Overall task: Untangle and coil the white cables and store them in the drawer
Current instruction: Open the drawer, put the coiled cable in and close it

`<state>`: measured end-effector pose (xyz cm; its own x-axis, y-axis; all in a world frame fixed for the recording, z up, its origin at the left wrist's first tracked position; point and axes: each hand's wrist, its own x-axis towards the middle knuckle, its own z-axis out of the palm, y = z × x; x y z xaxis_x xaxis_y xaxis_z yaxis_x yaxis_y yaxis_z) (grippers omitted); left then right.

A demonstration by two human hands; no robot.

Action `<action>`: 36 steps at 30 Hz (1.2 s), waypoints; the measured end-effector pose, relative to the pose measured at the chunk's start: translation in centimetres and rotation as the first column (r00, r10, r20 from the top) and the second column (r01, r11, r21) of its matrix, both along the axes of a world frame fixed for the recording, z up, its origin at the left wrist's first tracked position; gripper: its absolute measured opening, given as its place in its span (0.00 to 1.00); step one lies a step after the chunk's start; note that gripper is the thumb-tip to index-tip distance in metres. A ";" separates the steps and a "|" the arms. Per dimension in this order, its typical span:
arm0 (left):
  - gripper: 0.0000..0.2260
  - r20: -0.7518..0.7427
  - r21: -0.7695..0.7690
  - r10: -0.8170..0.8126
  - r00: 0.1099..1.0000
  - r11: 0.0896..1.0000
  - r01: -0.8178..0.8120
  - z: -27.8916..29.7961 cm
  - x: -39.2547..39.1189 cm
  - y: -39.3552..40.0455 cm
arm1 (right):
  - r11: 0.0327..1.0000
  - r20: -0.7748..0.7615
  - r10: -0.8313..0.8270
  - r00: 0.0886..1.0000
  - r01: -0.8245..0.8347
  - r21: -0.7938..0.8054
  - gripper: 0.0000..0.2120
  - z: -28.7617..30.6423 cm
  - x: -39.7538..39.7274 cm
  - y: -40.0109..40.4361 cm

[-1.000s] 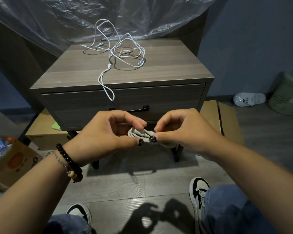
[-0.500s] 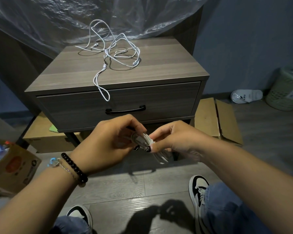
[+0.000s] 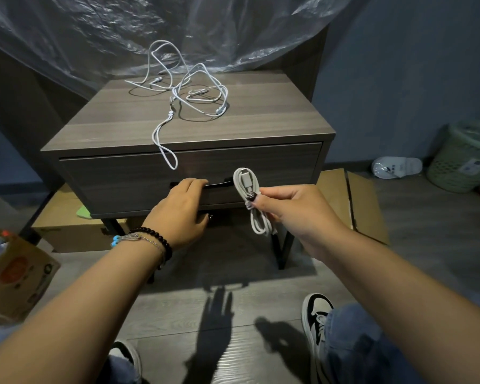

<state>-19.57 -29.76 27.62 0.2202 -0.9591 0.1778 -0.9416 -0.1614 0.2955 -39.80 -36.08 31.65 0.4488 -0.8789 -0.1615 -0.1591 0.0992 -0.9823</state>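
Dim room, hard hand shadows thrown on the floor [image 3: 233,314], wide-angle bending at the edges.

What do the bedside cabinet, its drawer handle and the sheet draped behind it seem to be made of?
Cabinet: probably wood-look laminate board, matt grey-brown, with printed-looking straight grain bands.
Drawer handle: dark and slim, likely metal or plastic; the left hand covers part of it, so I cannot tell which.
Sheet: thin clear plastic film, crinkled, glossy and see-through.
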 end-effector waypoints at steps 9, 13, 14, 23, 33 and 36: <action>0.50 -0.035 -0.154 0.136 0.990 0.978 -0.140 -1.3 -1.3 -1.2 | 0.991 0.047 -0.026 0.999 0.032 -0.128 0.08 1.5 0.8 0.2; 0.50 -0.041 -0.113 0.156 0.987 0.981 -0.159 -0.9 -1.9 -0.6 | 0.983 0.056 -0.046 0.997 0.055 -0.173 0.08 2.1 0.8 0.4; 0.50 -0.046 -0.113 0.146 0.988 0.982 -0.150 -0.7 -2.1 -0.3 | 0.981 0.054 -0.046 0.997 0.055 -0.186 0.08 2.2 0.7 0.5; 0.49 0.016 -0.115 0.111 0.994 0.987 -0.109 0.5 -4.5 5.5 | 0.910 0.001 -0.009 1.000 0.009 -0.413 0.13 2.6 -0.7 2.9; 0.25 0.018 -0.370 0.001 1.000 0.929 0.006 2.1 -3.1 10.9 | 0.923 0.157 0.105 0.982 -0.038 -0.383 0.12 2.9 0.0 6.5; 0.18 0.125 -0.455 0.078 0.989 0.891 -0.013 3.3 -1.3 11.9 | 0.943 0.206 0.120 0.971 -0.047 -0.328 0.10 2.9 1.2 7.5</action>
